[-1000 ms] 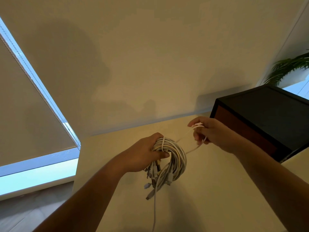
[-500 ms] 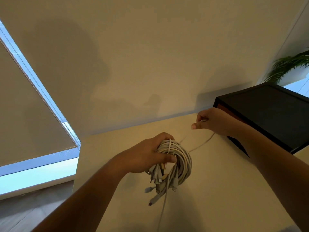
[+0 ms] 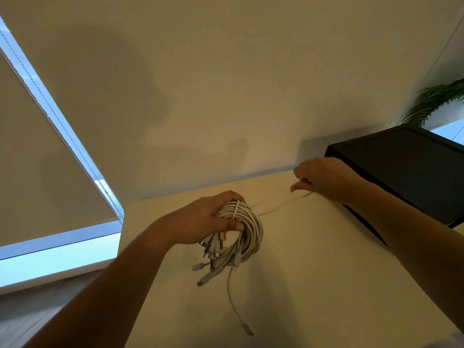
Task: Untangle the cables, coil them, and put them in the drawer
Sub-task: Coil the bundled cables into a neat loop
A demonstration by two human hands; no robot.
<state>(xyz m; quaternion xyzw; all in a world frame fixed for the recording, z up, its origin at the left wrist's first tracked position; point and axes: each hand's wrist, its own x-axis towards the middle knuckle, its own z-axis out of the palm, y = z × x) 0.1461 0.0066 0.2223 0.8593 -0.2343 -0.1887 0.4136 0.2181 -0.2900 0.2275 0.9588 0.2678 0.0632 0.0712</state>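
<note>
My left hand [image 3: 200,222] grips a thick bundle of white cables [image 3: 248,234] above the pale table [image 3: 313,285]. Several plugs hang from the bundle's underside, and one loose cable end [image 3: 247,330] trails down toward me. To the right, my right hand [image 3: 324,179] pinches a thin white cable strand [image 3: 276,202] that runs taut from the bundle. That hand is beside the left face of a dark drawer unit [image 3: 411,172] standing on the table at the right; no drawer opening shows.
A plain wall [image 3: 226,84] rises behind the table. At the left is a window with a roller blind [image 3: 37,159] and a bead chain. Green plant leaves [image 3: 437,99] show at the far right behind the unit.
My right hand has pulled the thin strand up and to the right, away from the bundle, drawing it longer. My left hand has kept its hold and hardly moved.
</note>
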